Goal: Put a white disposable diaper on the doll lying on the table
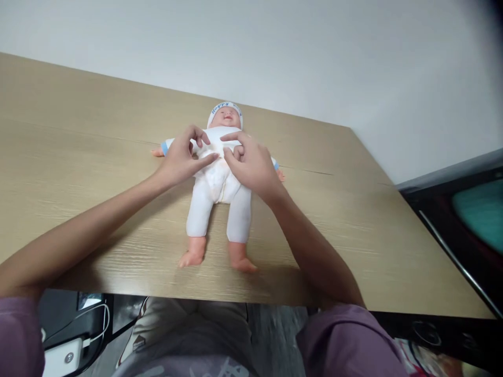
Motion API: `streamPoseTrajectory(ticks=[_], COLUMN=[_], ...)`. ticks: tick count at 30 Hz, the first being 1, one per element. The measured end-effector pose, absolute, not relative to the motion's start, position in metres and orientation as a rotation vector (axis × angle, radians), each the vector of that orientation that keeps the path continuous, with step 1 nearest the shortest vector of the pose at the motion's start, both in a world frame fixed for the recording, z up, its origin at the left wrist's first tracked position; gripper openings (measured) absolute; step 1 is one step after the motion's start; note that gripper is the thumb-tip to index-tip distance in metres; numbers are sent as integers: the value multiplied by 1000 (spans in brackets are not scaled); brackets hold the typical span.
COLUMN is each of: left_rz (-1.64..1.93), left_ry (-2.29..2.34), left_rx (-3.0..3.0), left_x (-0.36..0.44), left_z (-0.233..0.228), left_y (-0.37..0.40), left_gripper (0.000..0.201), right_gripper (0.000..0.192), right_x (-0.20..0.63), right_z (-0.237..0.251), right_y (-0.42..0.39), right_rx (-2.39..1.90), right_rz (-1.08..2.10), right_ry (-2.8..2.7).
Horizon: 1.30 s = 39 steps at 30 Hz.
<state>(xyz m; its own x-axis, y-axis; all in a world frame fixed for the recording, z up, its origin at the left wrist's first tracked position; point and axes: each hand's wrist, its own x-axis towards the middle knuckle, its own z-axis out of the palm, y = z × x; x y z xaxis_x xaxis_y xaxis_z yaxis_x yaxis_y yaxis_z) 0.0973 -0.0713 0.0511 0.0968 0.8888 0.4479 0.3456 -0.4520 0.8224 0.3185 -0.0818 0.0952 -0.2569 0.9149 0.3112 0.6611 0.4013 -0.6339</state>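
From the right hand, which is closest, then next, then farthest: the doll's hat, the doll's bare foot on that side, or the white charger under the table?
1. Hat: closest, just beyond the right hand, on the doll's head at the far side of the table.
2. Foot: next, toward the near table edge.
3. Charger: farthest, low on the left, below the table.

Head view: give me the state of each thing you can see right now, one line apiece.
Baby doll: lying face up on the table, legs toward the person, arms spread.
White outfit: on the doll, bunched at the belly under the fingers.
Cap: on the doll's head.
Left hand: fingers pinching the outfit at the chest.
Right hand: fingers on the outfit at the belly.
Wooden table: bears the doll.
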Motion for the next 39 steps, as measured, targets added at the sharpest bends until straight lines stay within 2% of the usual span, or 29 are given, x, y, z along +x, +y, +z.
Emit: streamPoseTrajectory(ticks=[3, 7, 9, 13, 17, 21, 31, 39], left_rz=[1218, 698, 602, 647, 704, 764, 830, 994], left_ry=[1042, 861, 885, 1092, 1258, 1364, 1366, 1251], left_rx=[2146, 2375, 2395, 2338, 2237, 2118, 2064, 2158], left_x=[95, 92, 91, 92, 97, 101, 104, 100], left_z=[61, 53, 44, 32, 30, 30, 21, 19], left_y=[-114, -151, -154, -149, -151, -154, -152, -154], left_gripper=[19, 25, 27, 29, 46, 52, 36, 19], right_gripper=[13, 14, 14, 6, 20, 18, 14, 21], right_x=[329, 356, 370, 379, 369, 359, 355, 353], right_z=[92, 64, 46, 24, 20, 15, 7, 0], right_y=[-137, -183, -186, -169, -159, -162, -168, -179], right_rx=[-1244, -1073, -1098, -1280, -1348, -1333, -1239, -1259], right_rz=[379, 437, 433, 323, 212, 161, 241, 234], right_ry=[-2078, -2342, -2408, -2308, -2268, -2263, -2205, -2161])
